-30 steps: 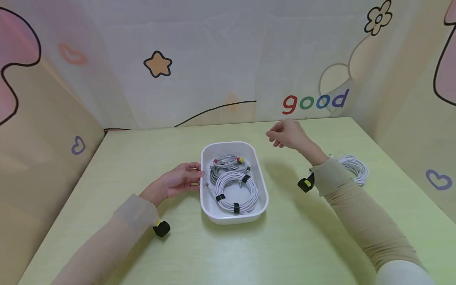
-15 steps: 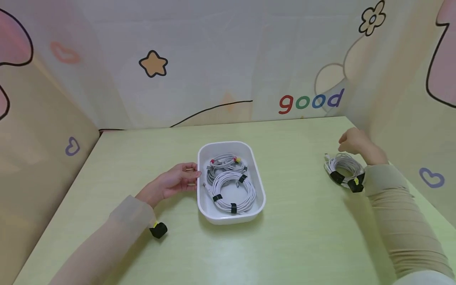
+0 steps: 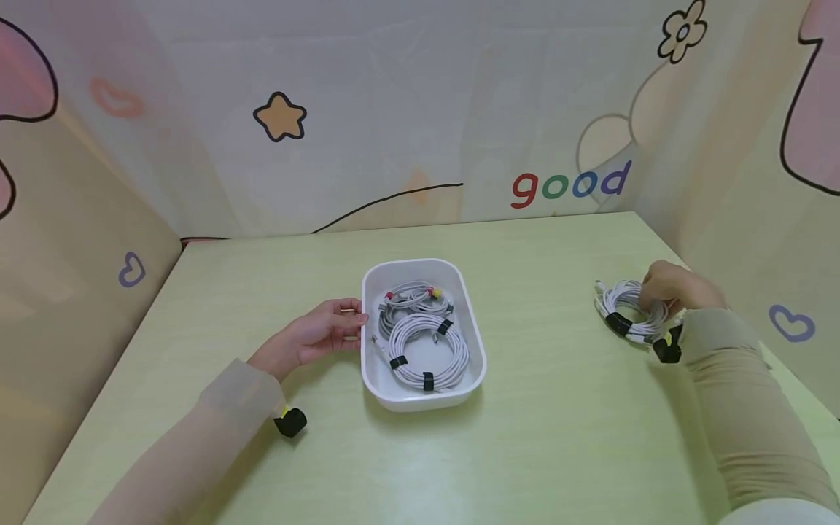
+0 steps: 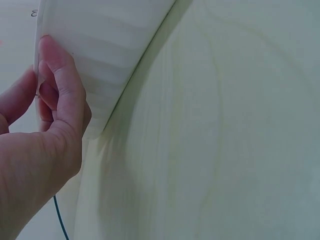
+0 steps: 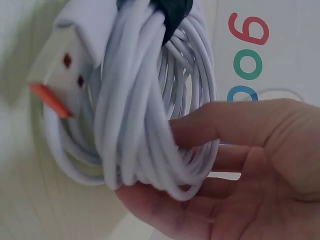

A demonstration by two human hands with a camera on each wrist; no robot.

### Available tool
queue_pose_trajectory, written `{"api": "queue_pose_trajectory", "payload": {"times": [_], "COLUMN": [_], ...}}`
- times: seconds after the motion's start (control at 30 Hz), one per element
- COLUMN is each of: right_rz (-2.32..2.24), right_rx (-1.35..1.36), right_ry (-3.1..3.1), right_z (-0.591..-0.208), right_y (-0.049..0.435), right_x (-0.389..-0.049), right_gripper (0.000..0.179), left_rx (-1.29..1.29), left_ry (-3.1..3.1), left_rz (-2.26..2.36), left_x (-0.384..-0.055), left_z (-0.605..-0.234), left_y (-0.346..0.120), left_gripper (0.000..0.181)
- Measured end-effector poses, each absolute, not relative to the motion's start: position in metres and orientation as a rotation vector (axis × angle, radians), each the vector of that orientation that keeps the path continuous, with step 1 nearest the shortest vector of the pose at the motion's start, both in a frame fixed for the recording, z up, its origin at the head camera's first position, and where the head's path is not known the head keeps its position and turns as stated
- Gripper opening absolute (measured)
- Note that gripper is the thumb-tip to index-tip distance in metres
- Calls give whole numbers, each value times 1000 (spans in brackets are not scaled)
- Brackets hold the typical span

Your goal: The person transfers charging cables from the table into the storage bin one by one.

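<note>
My left hand (image 3: 315, 335) pinches the left rim of a white plastic box (image 3: 479, 357), thumb on the rim and fingers against the outer wall (image 4: 115, 45). Inside the box lie a large white coiled cable (image 3: 400, 361) with black straps and, behind it, smaller grey coils (image 3: 416, 293) with red and yellow plug ends. At the table's right side my right hand (image 3: 679, 286) grips a coiled white USB cable (image 3: 613, 299). In the right wrist view its thumb goes into the loop and its fingers pass underneath; a USB plug (image 5: 65, 75) with an orange insert shows.
The pale green table (image 3: 538, 437) carries the box near its middle. Printed cloth walls (image 3: 394, 109) rise along its back and both sides, close to the right hand.
My right hand has moved right from beside the box, come down on the coiled USB cable and taken hold of its right side. The left hand stays on the box.
</note>
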State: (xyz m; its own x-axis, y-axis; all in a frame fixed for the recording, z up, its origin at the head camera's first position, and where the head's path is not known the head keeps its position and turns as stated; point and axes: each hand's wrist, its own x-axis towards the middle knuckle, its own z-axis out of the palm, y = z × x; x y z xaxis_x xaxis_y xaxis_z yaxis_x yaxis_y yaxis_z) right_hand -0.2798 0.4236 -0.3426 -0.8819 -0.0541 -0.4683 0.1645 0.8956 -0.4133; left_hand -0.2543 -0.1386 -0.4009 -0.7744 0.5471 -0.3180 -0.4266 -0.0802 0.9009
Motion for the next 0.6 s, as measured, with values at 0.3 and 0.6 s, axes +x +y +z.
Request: {"api": "queue_pose_trajectory", "payload": {"times": [0.3,0.6], "right_rz": [-833,-931], "right_rx": [81,80], "right_ry": [2462,2432], "right_z": [-339,-340], "right_y": [426,427], "right_x": [-288,-292], "right_gripper": [28,35], "left_rx": [97,147], "left_ry": [1565,1558], "left_rz": [1907,1902], "left_x": [-255,-256], "left_z": [-401,-403], "left_y": [-140,-141], "left_gripper": [24,22]}}
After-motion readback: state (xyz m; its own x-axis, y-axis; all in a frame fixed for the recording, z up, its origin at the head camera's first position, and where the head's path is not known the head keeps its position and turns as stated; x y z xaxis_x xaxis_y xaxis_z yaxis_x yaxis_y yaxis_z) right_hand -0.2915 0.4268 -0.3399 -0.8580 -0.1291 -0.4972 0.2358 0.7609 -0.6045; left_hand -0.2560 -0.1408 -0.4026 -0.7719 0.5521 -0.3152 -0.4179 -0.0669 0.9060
